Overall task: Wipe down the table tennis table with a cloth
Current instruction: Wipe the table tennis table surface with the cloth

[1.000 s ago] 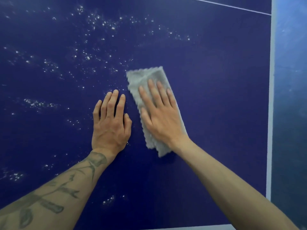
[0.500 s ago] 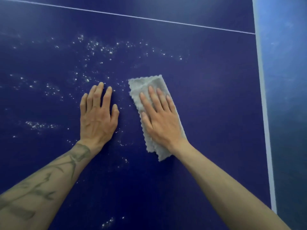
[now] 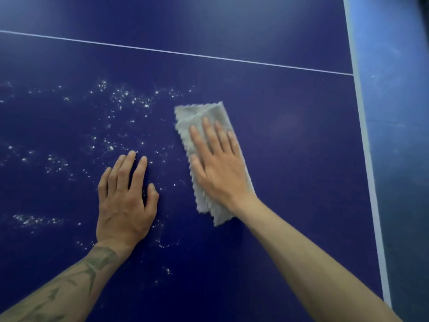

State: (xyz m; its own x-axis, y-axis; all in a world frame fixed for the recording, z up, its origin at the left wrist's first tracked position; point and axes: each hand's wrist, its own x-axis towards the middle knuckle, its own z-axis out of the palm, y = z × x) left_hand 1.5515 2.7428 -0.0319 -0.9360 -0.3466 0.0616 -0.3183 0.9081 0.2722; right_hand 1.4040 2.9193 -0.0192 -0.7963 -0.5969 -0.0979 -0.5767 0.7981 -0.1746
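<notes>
Now the right hand presses flat on the soft, light cloth mid-frame. It will likely bunch, so push from its middle. Beside it, the left hand rests flat on the table, holding nothing.

Change over one second. The right hand, flat on the grey cloth, has slid the cloth away from the person. Its far edge now lies nearer the white line and level with the densest white specks. The left hand, just beside the cloth a second ago, now lies apart from it and trails behind, fingertips level with the right thumb. The line sits lower in view, exposing more table tennis table beyond it.
</notes>
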